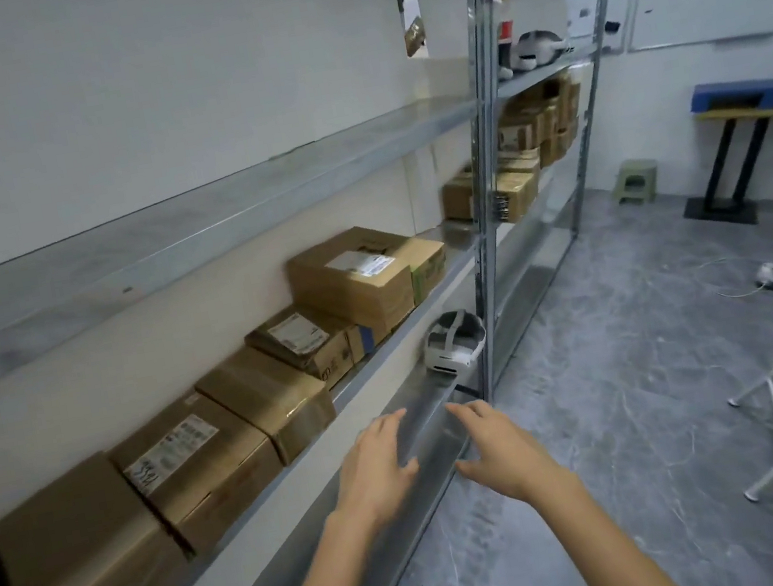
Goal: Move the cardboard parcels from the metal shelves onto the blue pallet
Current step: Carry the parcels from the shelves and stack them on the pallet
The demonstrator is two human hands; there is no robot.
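Reaching toward the metal shelves (218, 218), the left hand (378, 468) and right hand (498, 453) are spread wide, empty. Cardboard parcels (361, 276) line the middle shelf; likely stiff, light, best gripped at opposite sides. The blue pallet (760, 92) lies far beyond the shelves.

Both hands are empty, fingers spread: the left hand (377, 463) and right hand (500, 450) reach out at six o'clock over the lower rail of the metal shelves (482, 205). Cardboard parcels (352, 283) line the middle shelf from nine o'clock toward centre. A white headset (454, 343) sits below them. The blue pallet (757, 93) rests at two o'clock on a table.
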